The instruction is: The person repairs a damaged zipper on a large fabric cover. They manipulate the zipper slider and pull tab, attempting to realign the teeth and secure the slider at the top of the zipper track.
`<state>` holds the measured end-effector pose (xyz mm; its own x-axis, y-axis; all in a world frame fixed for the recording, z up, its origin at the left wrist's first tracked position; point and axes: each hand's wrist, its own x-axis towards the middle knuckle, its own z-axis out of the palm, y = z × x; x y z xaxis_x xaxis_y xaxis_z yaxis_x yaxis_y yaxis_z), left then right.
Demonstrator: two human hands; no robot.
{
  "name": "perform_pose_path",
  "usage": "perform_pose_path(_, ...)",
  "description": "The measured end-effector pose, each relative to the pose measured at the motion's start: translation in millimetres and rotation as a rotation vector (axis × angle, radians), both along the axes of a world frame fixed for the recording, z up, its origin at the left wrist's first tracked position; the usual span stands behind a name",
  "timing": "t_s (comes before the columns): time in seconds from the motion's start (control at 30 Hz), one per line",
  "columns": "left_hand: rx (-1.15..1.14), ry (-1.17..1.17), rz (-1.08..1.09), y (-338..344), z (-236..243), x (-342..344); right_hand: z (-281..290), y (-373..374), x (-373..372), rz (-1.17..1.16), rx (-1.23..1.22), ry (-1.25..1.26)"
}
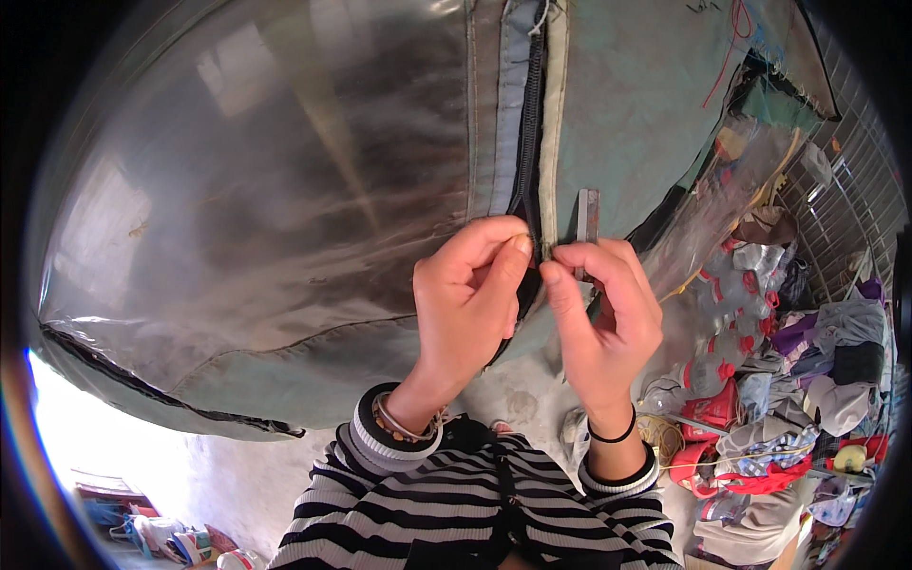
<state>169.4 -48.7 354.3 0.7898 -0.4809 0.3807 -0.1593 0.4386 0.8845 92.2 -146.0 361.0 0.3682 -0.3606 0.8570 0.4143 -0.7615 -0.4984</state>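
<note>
A large green-grey fabric cover [636, 104] with a clear plastic window [313, 161] spreads out in front of me. A black zipper [531, 123] runs down its middle between a grey-blue strip and a cream strip [554, 104]. My left hand [475, 280] pinches the zipper's edge near its lower part, thumb against bent index finger. Close beside it, my right hand [608, 309] has thumb and index finger pinched at the cream strip's side. A flat grey metal strip [588, 214], like a blade, sticks up from behind the right fingers, its lower end hidden.
Torn plastic and fabric with loose threads [760, 104] hang at the right beside a wire rack [855, 114]. Plastic bottles [722, 332], red items [712, 408] and heaped clothes [845, 332] crowd the floor at right. Shoes [190, 543] lie at the lower left.
</note>
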Motion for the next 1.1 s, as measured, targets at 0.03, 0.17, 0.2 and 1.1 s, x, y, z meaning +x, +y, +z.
perform_pose_path(0.03,0.001,0.023,-0.010,-0.2,3.6,-0.4,-1.8,0.0,0.3,-0.004,-0.015,-0.023)
perform_pose_path(0.17,0.007,0.097,-0.082,-1.8,5.9,4.3,-4.1,0.1,1.2,-0.043,-0.059,-0.037)
perform_pose_path(0.2,0.019,0.094,-0.081,-2.2,6.4,4.1,-1.6,0.6,-0.1,-0.056,-0.044,-0.026)
perform_pose_path(1.1,0.011,0.041,-0.153,-2.4,1.9,5.4,26.7,-21.8,-11.4,-0.155,-0.614,0.145)
